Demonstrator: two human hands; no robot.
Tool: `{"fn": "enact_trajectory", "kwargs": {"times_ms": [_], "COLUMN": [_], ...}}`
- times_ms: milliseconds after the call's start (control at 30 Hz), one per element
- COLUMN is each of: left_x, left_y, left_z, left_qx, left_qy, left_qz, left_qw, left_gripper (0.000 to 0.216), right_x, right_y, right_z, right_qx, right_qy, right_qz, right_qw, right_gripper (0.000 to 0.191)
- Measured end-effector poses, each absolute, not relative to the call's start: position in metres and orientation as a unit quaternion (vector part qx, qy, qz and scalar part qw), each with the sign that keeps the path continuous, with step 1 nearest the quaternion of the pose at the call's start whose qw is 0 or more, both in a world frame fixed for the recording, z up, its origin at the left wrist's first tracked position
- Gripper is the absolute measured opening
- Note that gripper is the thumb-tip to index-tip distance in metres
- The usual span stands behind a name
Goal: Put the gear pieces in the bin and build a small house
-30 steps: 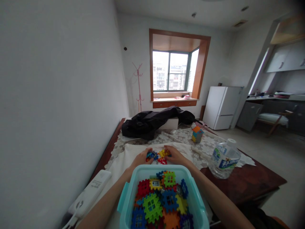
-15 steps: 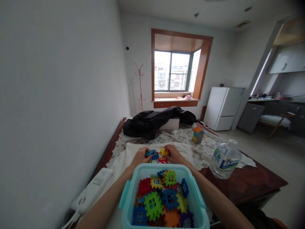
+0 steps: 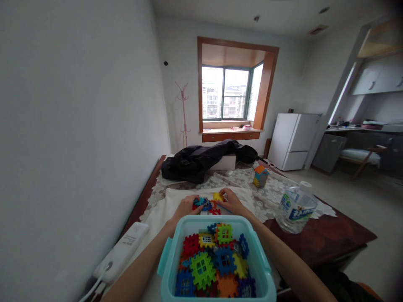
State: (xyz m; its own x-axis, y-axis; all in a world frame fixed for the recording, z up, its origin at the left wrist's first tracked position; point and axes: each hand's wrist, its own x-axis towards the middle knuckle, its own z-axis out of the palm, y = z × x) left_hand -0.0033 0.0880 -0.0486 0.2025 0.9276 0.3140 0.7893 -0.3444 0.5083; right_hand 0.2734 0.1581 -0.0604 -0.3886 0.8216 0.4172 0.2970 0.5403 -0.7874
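Beyond the far rim of a light-blue tub [image 3: 217, 219], both of my hands work among interlocking plastic building blocks on a white cloth. My left hand [image 3: 186, 206] is closed at the left side of a blue and teal block cluster [image 3: 204, 204], with its fingertips on the pieces. On the other side, my right hand [image 3: 232, 202] pinches a yellow block [image 3: 218, 196]. Red and orange pieces lie between the hands, partly hidden by the fingers and the tub. Inside the tub are many loose blocks, among them a green window block [image 3: 202, 269].
A small block house [image 3: 260, 176] stands on the lace tablecloth at the right. Nearer me is a large clear plastic bottle [image 3: 296, 208]. A white power strip [image 3: 121, 251] lies along the left wall. Black fabric [image 3: 208, 161] is heaped across the table's far end.
My right hand has shifted slightly, and its fingers have turned around the yellow block, showing more orange beside it. My left hand stays at the blue cluster. The camera view has moved slightly.
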Motion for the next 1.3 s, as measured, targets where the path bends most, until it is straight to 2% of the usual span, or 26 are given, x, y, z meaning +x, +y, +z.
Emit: {"fn": "enact_trajectory", "kwargs": {"times_ms": [100, 167, 300, 400, 533, 700, 767, 867, 933, 1100, 1300], "left_x": [-0.004, -0.005, -0.005, -0.002, 0.002, -0.003, -0.006, -0.008, -0.007, -0.002, 0.002], "left_y": [0.090, 0.092, 0.092, 0.088, 0.083, 0.085, 0.089, 0.092, 0.092, 0.085, 0.082], "left_z": [-0.051, -0.054, -0.055, -0.052, -0.050, -0.053, -0.056, -0.058, -0.058, -0.049, -0.044], "left_qx": [0.765, 0.763, 0.760, 0.780, 0.821, 0.841, 0.847, 0.849, 0.838, 0.823, 0.832], "left_qy": [0.560, 0.558, 0.542, 0.506, 0.456, 0.452, 0.448, 0.454, 0.475, 0.496, 0.482], "left_qz": [0.294, 0.302, 0.331, 0.329, 0.298, 0.256, 0.244, 0.229, 0.229, 0.244, 0.253], "left_qw": [0.120, 0.123, 0.140, 0.163, 0.168, 0.148, 0.149, 0.146, 0.137, 0.134, 0.106], "left_gripper": [0.024, 0.024, 0.025, 0.029, 0.036, 0.045, 0.050, 0.063, 0.065, 0.048, 0.034], "right_x": [0.271, 0.271, 0.271, 0.269, 0.266, 0.264, 0.262, 0.257, 0.256, 0.260, 0.259], "right_y": [0.152, 0.143, 0.126, 0.125, 0.138, 0.148, 0.149, 0.149, 0.149, 0.147, 0.145], "right_z": [-0.040, -0.022, 0.006, 0.003, -0.033, -0.061, -0.061, -0.059, -0.061, -0.064, -0.061], "right_qx": [-0.287, -0.198, -0.045, -0.083, -0.281, -0.288, -0.277, -0.290, -0.289, -0.259, -0.296], "right_qy": [-0.671, -0.636, -0.698, -0.738, -0.784, -0.881, -0.903, -0.906, -0.906, -0.917, -0.900], "right_qz": [0.494, 0.575, 0.617, 0.565, 0.385, 0.237, 0.204, 0.176, 0.160, 0.146, 0.133], "right_qw": [0.473, 0.475, 0.360, 0.360, 0.399, 0.292, 0.259, 0.254, 0.265, 0.267, 0.293], "right_gripper": [0.036, 0.044, 0.058, 0.060, 0.045, 0.061, 0.053, 0.030, 0.027, 0.047, 0.031]}}
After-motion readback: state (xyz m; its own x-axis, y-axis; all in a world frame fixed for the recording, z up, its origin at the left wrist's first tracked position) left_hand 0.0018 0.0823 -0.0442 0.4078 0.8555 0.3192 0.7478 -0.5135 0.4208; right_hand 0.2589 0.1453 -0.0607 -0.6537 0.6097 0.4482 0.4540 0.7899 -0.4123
